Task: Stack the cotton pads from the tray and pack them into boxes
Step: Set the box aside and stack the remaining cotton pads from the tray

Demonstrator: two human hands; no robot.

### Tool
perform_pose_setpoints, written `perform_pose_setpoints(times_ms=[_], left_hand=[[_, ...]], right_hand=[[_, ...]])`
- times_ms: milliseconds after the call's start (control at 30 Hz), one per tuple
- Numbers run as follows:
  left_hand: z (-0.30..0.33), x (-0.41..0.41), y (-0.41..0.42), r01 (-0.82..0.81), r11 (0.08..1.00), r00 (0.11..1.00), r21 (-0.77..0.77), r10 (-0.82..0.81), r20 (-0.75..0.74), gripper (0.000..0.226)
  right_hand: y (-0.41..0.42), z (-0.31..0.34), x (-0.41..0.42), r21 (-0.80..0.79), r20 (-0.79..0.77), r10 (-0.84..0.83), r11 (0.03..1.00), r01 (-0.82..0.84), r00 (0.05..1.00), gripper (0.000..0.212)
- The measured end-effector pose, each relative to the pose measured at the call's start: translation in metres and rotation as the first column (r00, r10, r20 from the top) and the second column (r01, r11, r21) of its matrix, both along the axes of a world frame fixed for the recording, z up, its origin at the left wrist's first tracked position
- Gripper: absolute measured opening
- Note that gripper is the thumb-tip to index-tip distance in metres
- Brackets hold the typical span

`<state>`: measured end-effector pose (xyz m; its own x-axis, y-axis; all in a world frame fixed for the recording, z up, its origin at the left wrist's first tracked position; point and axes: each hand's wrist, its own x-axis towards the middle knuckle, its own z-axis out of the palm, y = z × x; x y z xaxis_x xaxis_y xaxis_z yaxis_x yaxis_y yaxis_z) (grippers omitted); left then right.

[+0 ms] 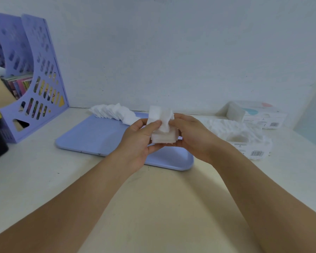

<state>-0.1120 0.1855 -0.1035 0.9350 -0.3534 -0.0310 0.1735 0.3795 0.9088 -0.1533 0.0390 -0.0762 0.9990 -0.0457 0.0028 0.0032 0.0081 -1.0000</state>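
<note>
Counting what I can see from here

I count two hands, left hand [140, 137] and right hand [192, 136], one blue tray [102, 137], two boxes: a near box [244, 139] and a far box [259, 114]. One purple file rack [38, 77]. Two groups of cotton pads: held stack [162, 130], fanned row [113, 112]; single pads too many to count.

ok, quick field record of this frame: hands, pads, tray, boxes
left hand: holds the stack of cotton pads, thumb on a loose pad
right hand: grips the stack's other side
loose pads: upright, uneven, on top of the stack
tray: lilac; row of pads at its far edge
near box: round opening on top
far box: open end shows pads
</note>
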Motion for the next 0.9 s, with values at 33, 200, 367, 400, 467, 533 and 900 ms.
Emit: perform_pose_setpoints(times_ms=[33, 200, 367, 400, 467, 533, 900], left_hand=[[0.000, 0.000, 0.001, -0.009, 1.000, 1.000, 0.006, 0.009, 0.007, 0.030], [0.005, 0.000, 0.003, -0.101, 0.974, 0.971, 0.205, 0.051, 0.235, 0.022], [0.004, 0.003, 0.001, -0.100, 0.995, 0.989, 0.019, 0.097, 0.113, 0.059], [0.004, 0.003, 0.000, -0.050, 0.997, 0.997, -0.061, 0.054, 0.056, 0.059], [0.003, 0.000, -0.003, 0.012, 0.992, 1.000, -0.122, -0.012, 0.003, 0.041], [0.001, -0.003, -0.007, 0.021, 0.992, 0.999, -0.127, -0.026, -0.040, 0.028], [0.004, -0.003, -0.006, -0.134, 0.991, 0.989, 0.000, 0.134, 0.062, 0.028]], right_hand=[[-0.002, 0.002, 0.000, -0.078, 0.002, -0.040, 0.996, 0.041, 0.999, 0.029], [-0.015, 0.005, -0.002, -0.208, 0.051, -0.062, 0.976, 0.071, 0.997, 0.025], [-0.011, -0.005, 0.002, 0.055, 0.093, -0.088, 0.995, 0.083, 0.992, 0.028], [-0.010, -0.007, 0.003, 0.134, 0.079, -0.103, 0.987, 0.092, 0.992, 0.028], [-0.006, -0.011, 0.005, 0.227, 0.044, -0.124, 0.968, 0.111, 0.991, 0.031], [-0.003, -0.013, 0.006, 0.255, 0.016, -0.126, 0.960, 0.118, 0.992, 0.032], [-0.022, 0.008, -0.002, 0.129, 0.040, -0.084, 0.989, 0.078, 0.996, 0.013]])
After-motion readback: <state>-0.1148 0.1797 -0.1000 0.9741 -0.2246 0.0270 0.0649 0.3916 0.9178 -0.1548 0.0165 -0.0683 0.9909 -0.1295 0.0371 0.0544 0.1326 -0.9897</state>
